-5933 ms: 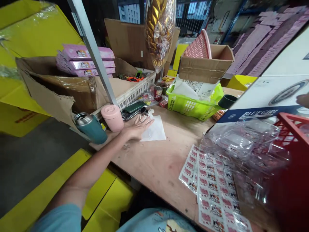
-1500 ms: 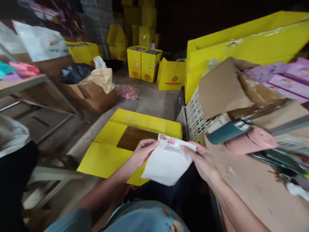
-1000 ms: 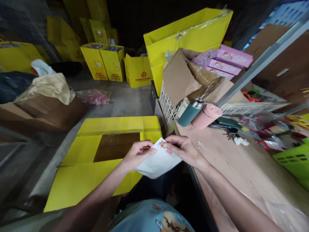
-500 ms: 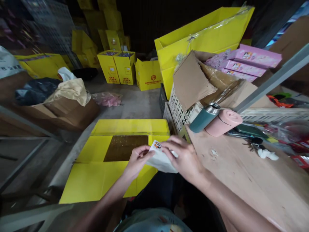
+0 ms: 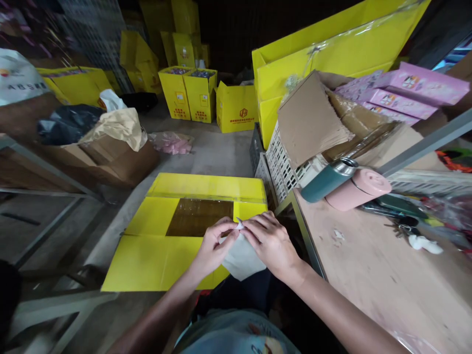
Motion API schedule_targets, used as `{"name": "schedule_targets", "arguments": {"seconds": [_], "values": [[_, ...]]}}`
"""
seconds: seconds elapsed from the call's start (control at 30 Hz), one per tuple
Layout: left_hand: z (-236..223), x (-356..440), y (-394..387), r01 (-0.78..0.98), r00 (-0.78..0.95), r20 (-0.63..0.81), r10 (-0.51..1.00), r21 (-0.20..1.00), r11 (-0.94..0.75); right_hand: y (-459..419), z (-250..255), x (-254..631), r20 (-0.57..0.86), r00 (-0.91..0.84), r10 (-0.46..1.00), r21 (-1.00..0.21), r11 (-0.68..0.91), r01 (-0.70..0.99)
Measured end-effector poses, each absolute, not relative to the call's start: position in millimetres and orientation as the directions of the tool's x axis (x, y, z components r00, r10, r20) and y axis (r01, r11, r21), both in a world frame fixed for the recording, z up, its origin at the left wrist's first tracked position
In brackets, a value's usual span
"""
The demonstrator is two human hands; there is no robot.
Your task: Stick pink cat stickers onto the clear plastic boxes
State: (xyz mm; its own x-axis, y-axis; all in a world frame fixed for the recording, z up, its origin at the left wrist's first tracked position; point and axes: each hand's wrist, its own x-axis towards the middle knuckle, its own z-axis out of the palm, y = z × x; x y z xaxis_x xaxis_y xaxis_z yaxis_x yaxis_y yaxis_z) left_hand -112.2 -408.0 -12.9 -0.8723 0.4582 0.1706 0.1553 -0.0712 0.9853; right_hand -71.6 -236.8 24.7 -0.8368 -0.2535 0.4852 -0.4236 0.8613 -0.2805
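Note:
My left hand (image 5: 216, 246) and my right hand (image 5: 271, 243) meet in front of me, both closed in a pinch at the top corner of a white paper sheet (image 5: 243, 258). Between the fingertips a small folded tip of the sheet sticks up. The rest of the paper hangs below, its lower part over my lap. Fingers cover much of the upper edge, and no print shows on it. Just beyond the hands lies a yellow cardboard box (image 5: 147, 260) with brown tape across its top.
At right, a wooden table (image 5: 368, 265) carries a green bottle (image 5: 324, 182), a pink tumbler (image 5: 363, 189) and keys (image 5: 403, 227). A white crate (image 5: 278, 157) with cardboard stands behind. Further back are yellow boxes (image 5: 236, 109); at left, a brown carton (image 5: 121, 164).
The fingertips have come together at the sheet's corner, which is now bent up. Its orange cartoon print, visible before, is hidden. The view has shifted slightly.

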Motion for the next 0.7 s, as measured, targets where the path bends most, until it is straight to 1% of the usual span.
{"name": "schedule_targets", "arguments": {"seconds": [0.1, 0.3, 0.37, 0.47, 0.53, 0.6, 0.67, 0.7], "values": [[-14, -110, -410, 0.208, -0.884, 0.199, 0.423, 0.978, -0.025, -241, 24, -72, 0.490, -0.827, -0.277, -0.244, 0.867, -0.434], [-12, -106, -412, 0.196, -0.881, 0.194, 0.432, 0.980, -0.040, -245, 20, -71, 0.502, -0.834, -0.230, -0.348, 0.829, -0.438], [-12, -104, -411, 0.201, -0.881, 0.194, 0.432, 0.979, -0.029, -246, 17, -70, 0.489, -0.850, -0.196, -0.413, 0.807, -0.423], [-13, -103, -410, 0.197, -0.879, 0.184, 0.440, 0.980, -0.015, -243, 13, -72, 0.464, -0.881, -0.095, -0.555, 0.743, -0.373], [-14, -103, -411, 0.163, -0.876, 0.160, 0.455, 0.986, -0.031, -235, 15, -75, 0.450, -0.892, -0.037, -0.615, 0.712, -0.340], [-15, -103, -411, 0.093, -0.880, 0.108, 0.463, 0.994, -0.056, -225, 22, -78, 0.447, -0.894, 0.022, -0.650, 0.695, -0.308], [-16, -103, -411, -0.005, -0.888, 0.035, 0.458, 0.996, -0.085, -216, 34, -81, 0.490, -0.869, 0.069, -0.630, 0.717, -0.298], [-16, -103, -411, -0.052, -0.892, 0.000, 0.453, 0.993, -0.103, -214, 41, -82, 0.519, -0.853, 0.059, -0.598, 0.738, -0.313]]}}
